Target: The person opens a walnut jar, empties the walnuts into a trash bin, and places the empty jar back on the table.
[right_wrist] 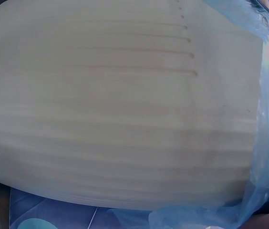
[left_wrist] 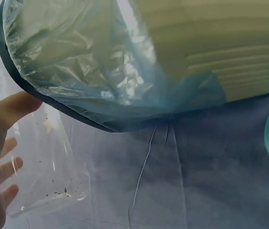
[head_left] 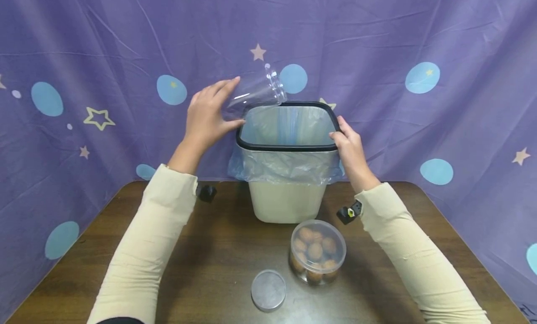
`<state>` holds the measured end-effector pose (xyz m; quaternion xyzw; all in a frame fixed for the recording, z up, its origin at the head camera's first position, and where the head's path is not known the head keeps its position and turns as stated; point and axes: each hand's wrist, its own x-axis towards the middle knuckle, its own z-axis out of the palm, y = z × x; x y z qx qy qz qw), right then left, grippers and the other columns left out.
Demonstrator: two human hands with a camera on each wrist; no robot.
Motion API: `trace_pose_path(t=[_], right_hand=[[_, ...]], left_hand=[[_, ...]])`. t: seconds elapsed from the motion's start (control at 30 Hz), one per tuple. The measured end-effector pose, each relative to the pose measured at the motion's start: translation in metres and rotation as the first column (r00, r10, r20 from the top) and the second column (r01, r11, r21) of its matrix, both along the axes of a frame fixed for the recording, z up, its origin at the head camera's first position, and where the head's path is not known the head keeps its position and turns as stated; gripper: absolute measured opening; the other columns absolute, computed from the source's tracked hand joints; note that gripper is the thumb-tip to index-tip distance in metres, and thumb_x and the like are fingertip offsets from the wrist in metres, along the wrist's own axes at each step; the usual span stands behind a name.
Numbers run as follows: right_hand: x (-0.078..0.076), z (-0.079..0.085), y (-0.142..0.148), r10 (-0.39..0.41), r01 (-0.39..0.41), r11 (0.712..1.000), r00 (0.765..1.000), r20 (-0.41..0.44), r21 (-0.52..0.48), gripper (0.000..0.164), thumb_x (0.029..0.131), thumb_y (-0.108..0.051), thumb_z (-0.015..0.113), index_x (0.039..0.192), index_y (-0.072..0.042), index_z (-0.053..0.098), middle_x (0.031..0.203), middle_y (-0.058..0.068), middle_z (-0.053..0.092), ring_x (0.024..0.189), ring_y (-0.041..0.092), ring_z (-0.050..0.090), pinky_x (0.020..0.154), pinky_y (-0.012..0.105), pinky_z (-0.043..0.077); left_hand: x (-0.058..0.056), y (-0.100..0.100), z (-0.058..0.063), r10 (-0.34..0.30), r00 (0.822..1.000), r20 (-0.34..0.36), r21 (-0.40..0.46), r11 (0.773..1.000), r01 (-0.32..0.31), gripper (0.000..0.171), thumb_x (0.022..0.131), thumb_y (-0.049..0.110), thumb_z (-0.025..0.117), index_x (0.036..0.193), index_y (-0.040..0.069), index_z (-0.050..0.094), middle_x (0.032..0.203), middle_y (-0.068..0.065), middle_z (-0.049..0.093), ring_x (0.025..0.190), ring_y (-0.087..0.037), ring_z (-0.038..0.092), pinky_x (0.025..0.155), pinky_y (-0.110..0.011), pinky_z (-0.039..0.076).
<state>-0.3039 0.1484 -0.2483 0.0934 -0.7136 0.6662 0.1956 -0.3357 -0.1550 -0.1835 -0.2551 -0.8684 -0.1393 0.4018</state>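
My left hand (head_left: 205, 114) grips a clear plastic jar (head_left: 256, 92), tilted on its side with its ridged mouth toward the right, over the left part of a trash bin's black rim (head_left: 289, 148). Small dark bits (left_wrist: 60, 194) cling inside the jar in the left wrist view. The cream trash bin (head_left: 289, 203) stands upright, lined with a translucent blue bag (head_left: 289, 169) folded over its outside. My right hand (head_left: 351, 149) holds the rim at its right side, thumb toward the inside. That hand is mostly out of frame in the right wrist view.
In front of the bin stands a round clear tub (head_left: 318, 251) with a lid on, holding several brown, walnut-like things. A small round translucent lid (head_left: 268, 290) lies left of it on the wooden table (head_left: 218, 249). A purple curtain (head_left: 356, 44) hangs close behind.
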Motion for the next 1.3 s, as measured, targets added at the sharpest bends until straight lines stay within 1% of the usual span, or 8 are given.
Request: trace_pose_path(t=[0.17, 0.3, 0.4, 0.5, 0.63, 0.83, 1.03, 1.3], right_hand=[[0.000, 0.001, -0.001, 0.001, -0.001, 1.000, 1.000, 0.004, -0.004, 0.062, 0.087, -0.008, 0.045, 0.145, 0.000, 0.027, 0.152, 0.012, 0.028, 0.139, 0.012, 0.024, 0.113, 0.022, 0.019], [0.000, 0.001, -0.002, 0.008, -0.008, 1.000, 1.000, 0.008, -0.010, 0.062, 0.087, -0.008, 0.046, 0.146, 0.000, 0.027, 0.152, 0.012, 0.027, 0.139, 0.012, 0.024, 0.113, 0.022, 0.019], [0.000, 0.001, -0.003, 0.018, -0.018, 1.000, 1.000, 0.005, -0.008, 0.062, 0.087, -0.008, 0.045, 0.146, 0.000, 0.026, 0.152, 0.012, 0.026, 0.139, 0.013, 0.023, 0.113, 0.022, 0.019], [-0.001, 0.000, -0.003, 0.016, -0.016, 1.000, 1.000, 0.000, -0.007, 0.063, 0.087, -0.008, 0.045, 0.145, 0.002, 0.026, 0.152, 0.014, 0.026, 0.139, 0.013, 0.024, 0.113, 0.022, 0.019], [0.001, -0.001, -0.002, 0.002, -0.002, 1.000, 1.000, 0.004, -0.003, 0.063, 0.086, -0.008, 0.045, 0.145, 0.002, 0.026, 0.152, 0.012, 0.027, 0.139, 0.013, 0.024, 0.113, 0.021, 0.020], [0.002, 0.001, -0.002, 0.006, -0.006, 1.000, 1.000, -0.004, -0.008, 0.062, 0.087, -0.008, 0.045, 0.146, 0.002, 0.025, 0.152, 0.013, 0.026, 0.139, 0.014, 0.024, 0.113, 0.021, 0.019], [0.003, 0.001, -0.002, 0.015, -0.015, 1.000, 1.000, 0.004, -0.016, 0.062, 0.088, -0.008, 0.045, 0.146, 0.001, 0.025, 0.153, 0.012, 0.026, 0.140, 0.013, 0.023, 0.113, 0.022, 0.019], [0.004, 0.002, -0.002, -0.004, 0.004, 1.000, 1.000, 0.011, 0.018, 0.062, 0.088, -0.010, 0.046, 0.146, 0.000, 0.026, 0.152, 0.010, 0.026, 0.140, 0.012, 0.021, 0.113, 0.021, 0.017]], left_hand=[[0.002, -0.005, -0.008, -0.012, 0.997, 0.072, 0.126, 0.992, 0.003, 0.087, 0.069, 0.031, 0.084, 0.144, 0.023, 0.041, 0.139, -0.007, 0.049, 0.127, -0.030, 0.044, 0.107, -0.047, 0.030], [0.002, -0.011, -0.019, -0.087, 0.993, 0.081, 0.254, 0.965, 0.063, 0.088, 0.067, 0.026, 0.086, 0.143, 0.020, 0.042, 0.139, -0.007, 0.049, 0.127, -0.027, 0.044, 0.106, -0.045, 0.033], [0.003, -0.015, -0.029, -0.154, 0.986, 0.058, 0.378, 0.918, 0.121, 0.089, 0.064, 0.020, 0.088, 0.142, 0.016, 0.044, 0.137, -0.008, 0.052, 0.125, -0.024, 0.047, 0.105, -0.038, 0.036], [0.006, -0.019, -0.038, -0.220, 0.974, 0.053, 0.503, 0.848, 0.164, 0.090, 0.063, 0.014, 0.088, 0.142, 0.016, 0.044, 0.135, -0.009, 0.054, 0.124, -0.022, 0.048, 0.106, -0.029, 0.035], [0.012, -0.026, -0.045, -0.273, 0.959, 0.072, 0.612, 0.772, 0.174, 0.091, 0.065, 0.011, 0.086, 0.143, 0.018, 0.041, 0.135, -0.010, 0.053, 0.125, -0.020, 0.047, 0.106, -0.023, 0.033], [0.016, -0.037, -0.056, -0.302, 0.949, 0.089, 0.696, 0.700, 0.158, 0.089, 0.071, 0.007, 0.082, 0.146, 0.017, 0.035, 0.138, -0.010, 0.050, 0.129, -0.015, 0.044, 0.107, -0.024, 0.032], [0.034, -0.036, -0.064, -0.328, 0.939, 0.103, 0.771, 0.622, 0.133, 0.082, 0.074, 0.000, 0.076, 0.144, 0.004, 0.033, 0.136, -0.019, 0.049, 0.129, -0.027, 0.044, 0.109, -0.032, 0.032], [0.040, -0.041, -0.079, -0.338, 0.929, 0.151, 0.814, 0.575, 0.077, 0.078, 0.076, -0.001, 0.072, 0.143, 0.002, 0.033, 0.135, -0.024, 0.049, 0.128, -0.031, 0.045, 0.107, -0.035, 0.035]])
